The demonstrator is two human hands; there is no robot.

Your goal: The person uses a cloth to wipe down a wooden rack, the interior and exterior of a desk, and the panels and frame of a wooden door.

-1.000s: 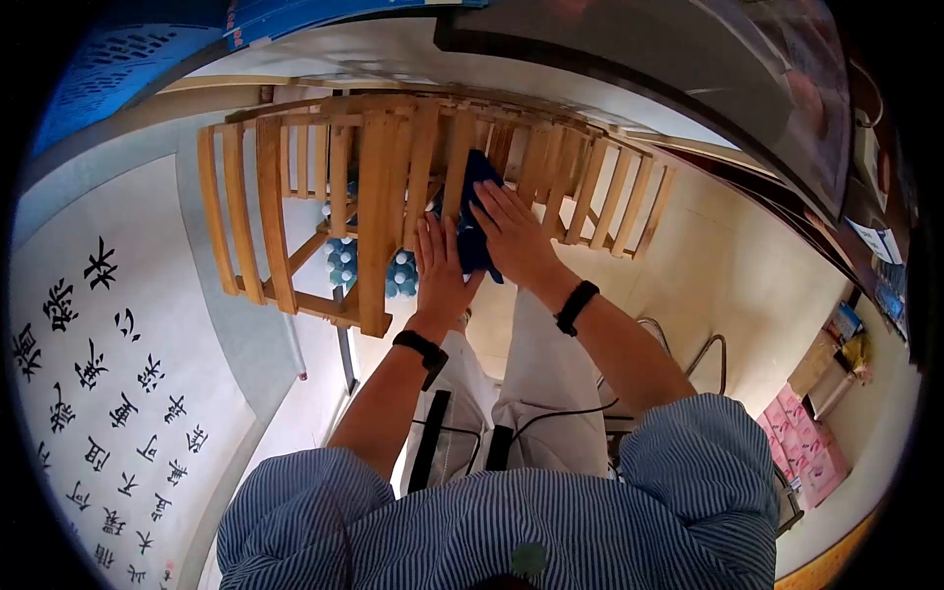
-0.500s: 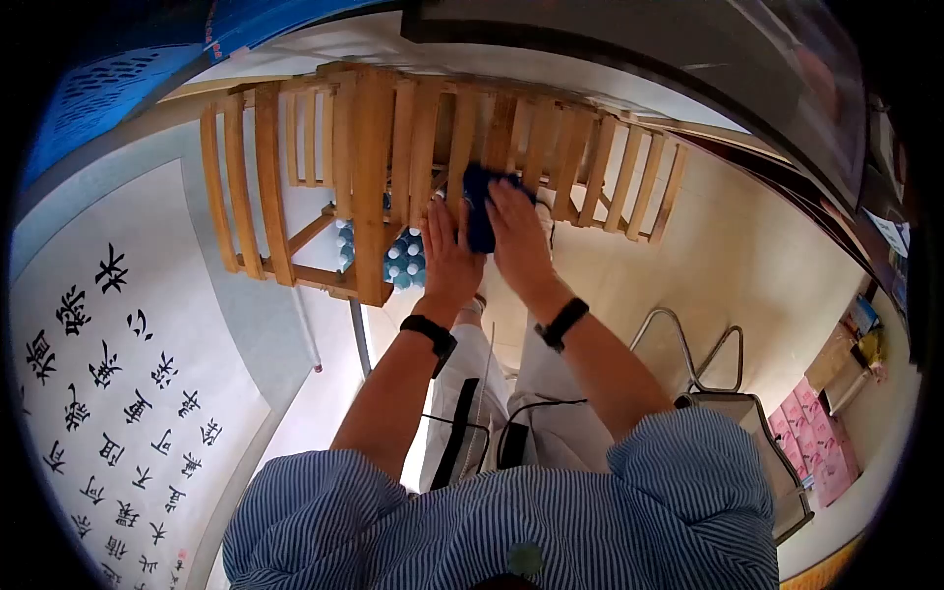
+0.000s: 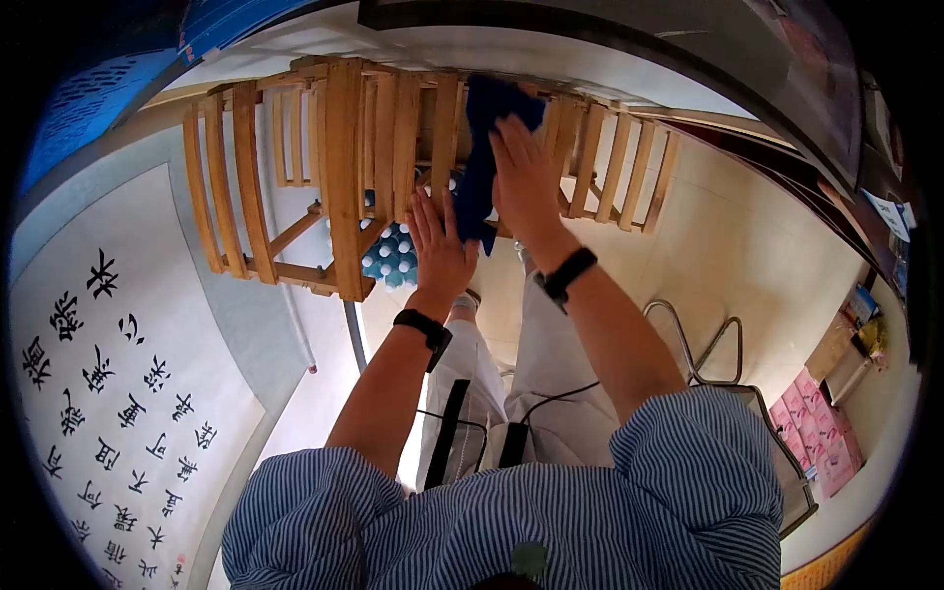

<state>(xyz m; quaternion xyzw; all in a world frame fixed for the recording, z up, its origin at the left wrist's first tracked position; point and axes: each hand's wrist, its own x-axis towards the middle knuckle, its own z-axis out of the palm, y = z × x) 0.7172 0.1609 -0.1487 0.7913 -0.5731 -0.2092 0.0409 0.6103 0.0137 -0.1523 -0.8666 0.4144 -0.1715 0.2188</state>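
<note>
A dark blue cloth [image 3: 479, 182] lies lengthwise on the slats of a wooden rack [image 3: 345, 177], partly under the right hand [image 3: 528, 192], which is spread flat with blurred fingertips and does not appear to clench it. The left hand [image 3: 442, 256] is unclenched too, fingers extended on the slats just beside the cloth's nearer end. Wiping seems to be the step in hand; another stroke would call for even palm pressure along the slats, the left hand bracing. Below the rack, left of the left hand, stand bluish bottles [image 3: 391, 258] with white caps; their fill cannot be told. Well to the right of both hands are stacked pink packs [image 3: 814, 433], contents hidden.
</note>
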